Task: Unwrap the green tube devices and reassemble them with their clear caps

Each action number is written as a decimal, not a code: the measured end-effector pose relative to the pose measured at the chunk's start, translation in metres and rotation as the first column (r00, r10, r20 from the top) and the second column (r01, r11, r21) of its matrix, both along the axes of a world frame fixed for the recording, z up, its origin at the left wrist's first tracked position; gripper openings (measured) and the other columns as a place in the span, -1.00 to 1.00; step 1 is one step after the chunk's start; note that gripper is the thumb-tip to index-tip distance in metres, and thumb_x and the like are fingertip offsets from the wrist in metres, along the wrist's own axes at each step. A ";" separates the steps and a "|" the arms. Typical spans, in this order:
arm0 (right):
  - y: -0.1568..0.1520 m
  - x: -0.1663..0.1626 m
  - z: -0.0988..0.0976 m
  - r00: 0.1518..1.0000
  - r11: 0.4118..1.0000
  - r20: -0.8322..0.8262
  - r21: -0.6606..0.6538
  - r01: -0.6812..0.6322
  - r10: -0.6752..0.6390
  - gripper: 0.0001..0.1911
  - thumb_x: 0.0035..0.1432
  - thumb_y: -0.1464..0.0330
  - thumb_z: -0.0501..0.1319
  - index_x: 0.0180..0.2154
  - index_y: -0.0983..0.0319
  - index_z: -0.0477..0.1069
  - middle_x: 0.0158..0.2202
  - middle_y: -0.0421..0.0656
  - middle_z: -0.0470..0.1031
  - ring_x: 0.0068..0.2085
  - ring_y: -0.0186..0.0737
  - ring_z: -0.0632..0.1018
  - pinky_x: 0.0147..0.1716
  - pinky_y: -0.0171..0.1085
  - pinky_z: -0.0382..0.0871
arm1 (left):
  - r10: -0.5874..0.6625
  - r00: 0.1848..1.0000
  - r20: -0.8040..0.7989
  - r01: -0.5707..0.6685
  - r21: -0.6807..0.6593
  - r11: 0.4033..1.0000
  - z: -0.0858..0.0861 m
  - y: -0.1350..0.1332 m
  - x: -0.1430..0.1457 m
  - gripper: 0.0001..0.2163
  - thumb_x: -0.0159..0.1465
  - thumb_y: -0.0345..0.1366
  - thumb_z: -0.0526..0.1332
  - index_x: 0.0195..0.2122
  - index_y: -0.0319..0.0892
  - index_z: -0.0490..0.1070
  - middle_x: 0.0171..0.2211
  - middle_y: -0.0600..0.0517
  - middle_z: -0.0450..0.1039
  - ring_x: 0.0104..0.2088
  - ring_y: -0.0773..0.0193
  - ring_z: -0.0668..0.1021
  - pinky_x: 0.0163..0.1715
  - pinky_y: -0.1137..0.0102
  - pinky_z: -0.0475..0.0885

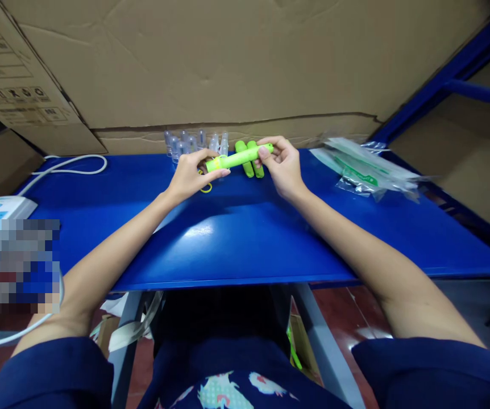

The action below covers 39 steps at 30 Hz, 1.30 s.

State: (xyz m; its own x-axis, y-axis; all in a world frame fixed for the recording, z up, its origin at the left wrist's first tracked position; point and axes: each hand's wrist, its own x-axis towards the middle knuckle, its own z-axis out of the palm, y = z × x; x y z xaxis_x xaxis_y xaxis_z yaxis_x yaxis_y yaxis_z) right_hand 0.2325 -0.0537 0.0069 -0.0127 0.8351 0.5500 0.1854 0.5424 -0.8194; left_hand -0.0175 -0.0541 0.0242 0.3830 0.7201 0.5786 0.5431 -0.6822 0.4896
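Between both hands, a slim lime-green tube (240, 157) is held at a slight slant above the blue table, its right end higher. My left hand (190, 173) grips the left end, near a yellow band, with thumb and fingers. At the other end, my right hand (283, 163) pinches the tube between thumb and fingers. Under the left fingers a thin yellow ring (206, 188) shows, partly hidden. Two more green tubes (245, 165) lie side by side behind the held one. Several clear plastic cap-like pieces (175, 149) stand upright behind my left hand.
Clear plastic bags with green print (362, 170) lie at the right on the blue table (245, 244). A white power strip (4, 209) and white cable (77, 165) are at the left. Cardboard (211, 68) walls the back; a blue metal frame (445, 79) rises at right.
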 end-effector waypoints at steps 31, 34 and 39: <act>-0.005 -0.003 0.006 0.997 0.993 0.012 -0.083 -0.081 0.082 -0.37 -0.01 -0.25 0.40 -0.24 0.12 0.39 -0.43 -0.19 0.46 -0.46 -0.26 0.52 -0.50 -0.23 0.49 | -0.125 0.991 -0.041 0.116 -0.176 0.978 -0.011 -0.013 -0.012 -0.65 0.34 -0.16 0.16 0.04 -0.26 0.46 -0.32 -0.02 0.65 -0.39 0.25 0.62 -0.28 0.39 0.50; -0.015 -0.006 0.013 0.992 0.996 0.094 -0.032 -0.086 0.089 -0.39 0.02 -0.25 0.38 -0.25 0.11 0.38 -0.41 -0.18 0.47 -0.46 -0.25 0.52 -0.48 -0.20 0.49 | -0.064 0.988 -0.138 0.047 -0.119 0.992 -0.014 -0.009 -0.014 -0.64 0.32 -0.26 0.13 0.09 -0.27 0.42 -0.20 -0.07 0.62 -0.30 0.21 0.61 -0.19 0.34 0.51; -0.027 -0.007 0.019 0.907 0.977 0.362 -0.085 -0.197 0.215 -0.40 0.03 -0.13 0.45 -0.10 0.16 0.50 -0.45 -0.20 0.55 -0.54 -0.25 0.50 -0.47 -0.20 0.41 | -0.086 0.967 -0.238 0.091 0.009 0.996 -0.026 -0.004 -0.012 -0.57 0.31 -0.42 0.02 0.21 -0.32 0.29 0.07 -0.27 0.45 0.07 0.04 0.54 0.17 0.14 0.45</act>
State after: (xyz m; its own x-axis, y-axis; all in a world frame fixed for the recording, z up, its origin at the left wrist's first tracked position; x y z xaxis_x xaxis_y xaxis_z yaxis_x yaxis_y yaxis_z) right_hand 0.2258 -0.0808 0.0262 -0.3806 0.8162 0.4347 0.3655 0.5646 -0.7400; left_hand -0.0298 -0.0585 -0.0021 0.5727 0.6668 0.4769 0.5793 -0.7408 0.3401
